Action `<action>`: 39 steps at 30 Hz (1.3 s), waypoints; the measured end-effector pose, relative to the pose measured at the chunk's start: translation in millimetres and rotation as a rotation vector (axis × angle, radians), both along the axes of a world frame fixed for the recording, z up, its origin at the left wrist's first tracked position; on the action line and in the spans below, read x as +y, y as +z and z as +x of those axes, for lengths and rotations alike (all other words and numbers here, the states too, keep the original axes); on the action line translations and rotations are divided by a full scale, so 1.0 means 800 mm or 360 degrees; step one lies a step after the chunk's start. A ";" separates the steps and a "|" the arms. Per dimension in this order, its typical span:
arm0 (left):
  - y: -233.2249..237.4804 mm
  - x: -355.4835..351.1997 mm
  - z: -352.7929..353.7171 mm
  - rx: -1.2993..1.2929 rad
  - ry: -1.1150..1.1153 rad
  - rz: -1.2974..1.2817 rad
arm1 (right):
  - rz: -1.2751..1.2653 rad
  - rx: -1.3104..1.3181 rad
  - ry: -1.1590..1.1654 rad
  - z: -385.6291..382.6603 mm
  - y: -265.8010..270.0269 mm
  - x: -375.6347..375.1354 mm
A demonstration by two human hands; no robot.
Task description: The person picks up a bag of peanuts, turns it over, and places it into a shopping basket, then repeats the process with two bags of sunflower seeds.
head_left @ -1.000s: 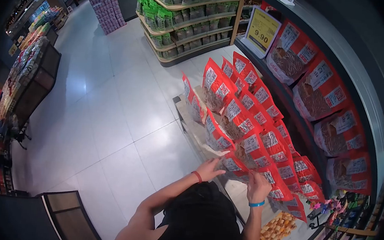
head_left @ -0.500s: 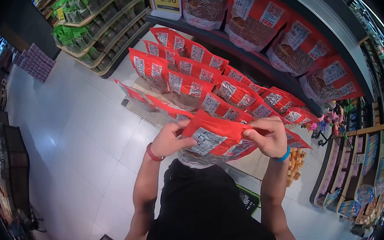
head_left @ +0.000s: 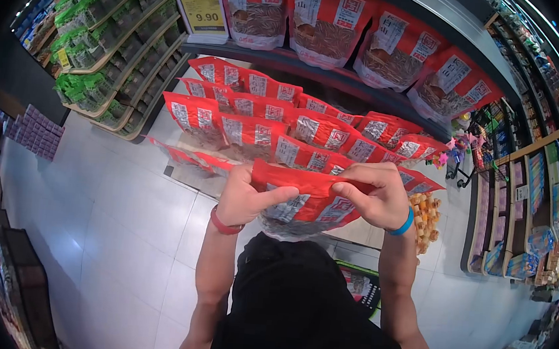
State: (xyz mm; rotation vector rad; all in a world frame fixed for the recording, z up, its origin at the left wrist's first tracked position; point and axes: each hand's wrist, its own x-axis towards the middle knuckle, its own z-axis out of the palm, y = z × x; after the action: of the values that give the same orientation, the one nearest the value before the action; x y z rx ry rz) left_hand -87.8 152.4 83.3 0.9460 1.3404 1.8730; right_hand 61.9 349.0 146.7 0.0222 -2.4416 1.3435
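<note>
Between my hands is a red bag (head_left: 313, 207) of what look like sunflower seeds, with a clear lower part and pale label panels. My left hand (head_left: 249, 198) pinches its upper left corner, thumb across the front. The upper right edge is gripped by my right hand (head_left: 379, 195), thumb in front and fingers behind. The bag hangs upright close to my body, its top edge slightly bent. Just beyond it, rows of similar red bags (head_left: 250, 132) stand on a low pale platform (head_left: 192, 179).
More red bags (head_left: 329, 22) line a dark shelf beside a yellow price sign (head_left: 202, 11) reading 9.90. Tiered shelves (head_left: 114, 54) with green-topped packs stand at the left. A basket (head_left: 364, 289) with a green rim sits by my legs. Small orange-yellow items (head_left: 424, 220) lie right of the platform.
The view has shifted, so the shelf bags appear lower and further left. My left hand has moved up to the bag's corner, and the right hand's grip has come inward along the top edge.
</note>
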 end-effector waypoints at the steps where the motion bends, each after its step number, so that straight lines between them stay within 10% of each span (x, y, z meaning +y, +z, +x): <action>1: -0.001 0.002 0.003 0.0001 -0.0018 0.0001 | 0.0007 0.0015 -0.0060 0.004 -0.003 -0.002; 13: -0.005 0.031 0.030 -0.0216 -0.0015 0.0038 | -0.0048 0.0235 -0.0576 0.035 -0.003 -0.006; 17: 0.010 0.032 0.036 -0.0430 0.0028 0.0250 | -0.0853 0.0669 -0.0506 0.054 -0.029 0.011; 23: 0.001 0.033 0.038 -0.0397 0.0164 0.0295 | -0.0923 0.0052 -0.0391 0.099 -0.114 -0.008; 39: -0.012 0.035 0.027 -0.0246 0.0031 0.0010 | -0.1813 0.0163 -0.0660 0.072 -0.140 -0.034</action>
State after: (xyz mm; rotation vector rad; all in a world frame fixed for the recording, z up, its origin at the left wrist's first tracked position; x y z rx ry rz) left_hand -66.5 180.6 73.4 0.7766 1.2561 1.9243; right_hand 119.3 321.8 34.6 -0.6238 -1.1963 2.1849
